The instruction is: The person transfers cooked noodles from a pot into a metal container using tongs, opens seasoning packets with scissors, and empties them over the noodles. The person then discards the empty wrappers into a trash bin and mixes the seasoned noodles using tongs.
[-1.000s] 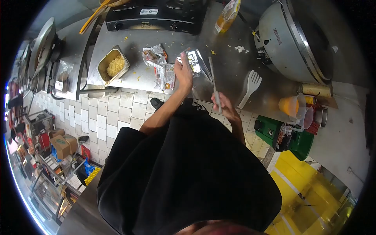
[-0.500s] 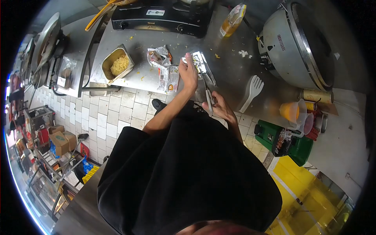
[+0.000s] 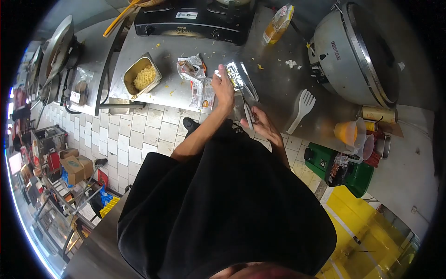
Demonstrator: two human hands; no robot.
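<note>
Through the head camera I find the shiny, silver foil packet point(image 3: 236, 76) over the near part of the brushed grey steel counter point(image 3: 278, 81), and I take it as the middle of my clock. At seven o'clock I have the left hand point(image 3: 224, 94), its fingers drawn narrow and holding the packet, with foil showing on both sides of the fingertips. At five o'clock the right hand point(image 3: 261, 124) holds a long, slim, grey-handled metal cutting tool point(image 3: 248, 113), the fingers loosely bent around the handle; the blade points toward the packet's lower edge, though I cannot tell whether it touches. Just beyond the left hand, between eight and nine, I see torn, printed white plastic wrappers point(image 3: 203, 95). Further out at nine sits a rectangular steel container point(image 3: 131, 72) with pale yellow shreds point(image 3: 145, 76) inside. A black gas stove point(image 3: 200, 31) stands at eleven, and a clear bag with yellow contents point(image 3: 277, 27) is near one. A white, slotted plastic spatula point(image 3: 304, 104) lies at four; a big, round, grey metal cooker point(image 3: 341, 60) stands near three.
</note>
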